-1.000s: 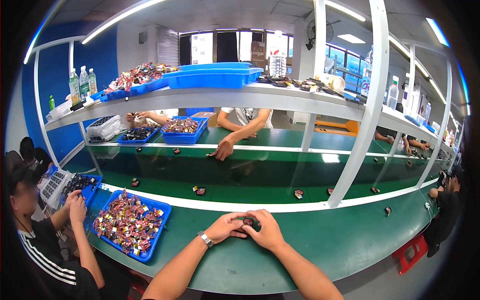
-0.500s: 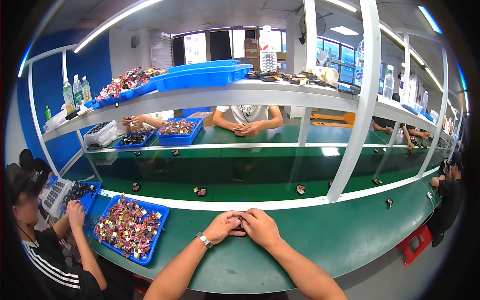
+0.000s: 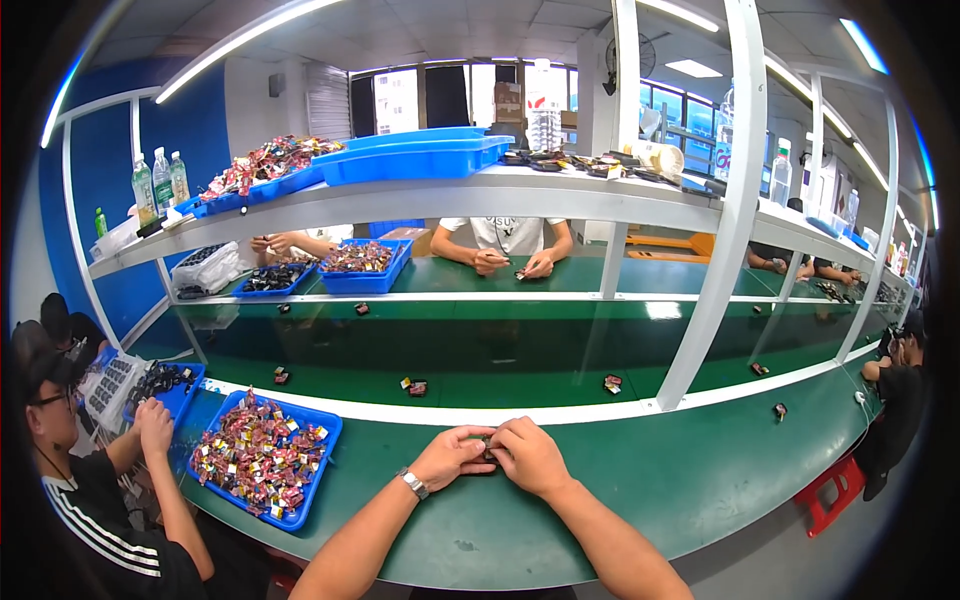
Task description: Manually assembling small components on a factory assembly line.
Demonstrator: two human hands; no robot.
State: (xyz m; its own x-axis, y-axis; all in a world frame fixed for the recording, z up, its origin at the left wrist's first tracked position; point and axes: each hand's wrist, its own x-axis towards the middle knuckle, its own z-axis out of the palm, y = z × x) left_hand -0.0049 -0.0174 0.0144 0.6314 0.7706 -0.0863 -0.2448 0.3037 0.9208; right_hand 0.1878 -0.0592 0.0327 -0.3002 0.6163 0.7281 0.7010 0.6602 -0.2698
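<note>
Green table (image 3: 640, 490) fills the foreground w/ a curved near edge. Beyond it, past a white rail (image 3: 520, 416), runs a dark green belt (image 3: 500, 350). White shelf (image 3: 450, 196) spans above the belt, cutting off the view of a co-worker (image 3: 503, 235) in a white top, seated opp. A thick white post (image 3: 708, 250) leans up from the rail, ahead & to the R of the hands, blocking part of the belt.

Co-worker in black (image 3: 115, 540) at far L, hands raised together; another person in black (image 3: 895, 420) at far R, near a red stool (image 3: 832, 497).

Blue tray (image 3: 322, 475), heaped w/ small red, yellow & white parts, sits on the table L of the hands. Stacked blue trays (image 3: 415, 162) on the shelf, plus a big clear bottle (image 3: 545, 125) just R of them.

Person's L hand (image 3: 447, 460), w/ a silver watch (image 3: 413, 485) on the wrist, is curled, thumb & fingers pinching a small dark part (image 3: 489, 458). R hand (image 3: 530, 457) has fingertips bunched against it; can't tell if they grip it too. That part is btwn the hands, over the table near the rail, mostly hidden by fingers.

Smallest: loose parts (image 3: 416, 387) spaced along the belt, & a lone piece (image 3: 779, 411) on the table, well R of the hands.
</note>
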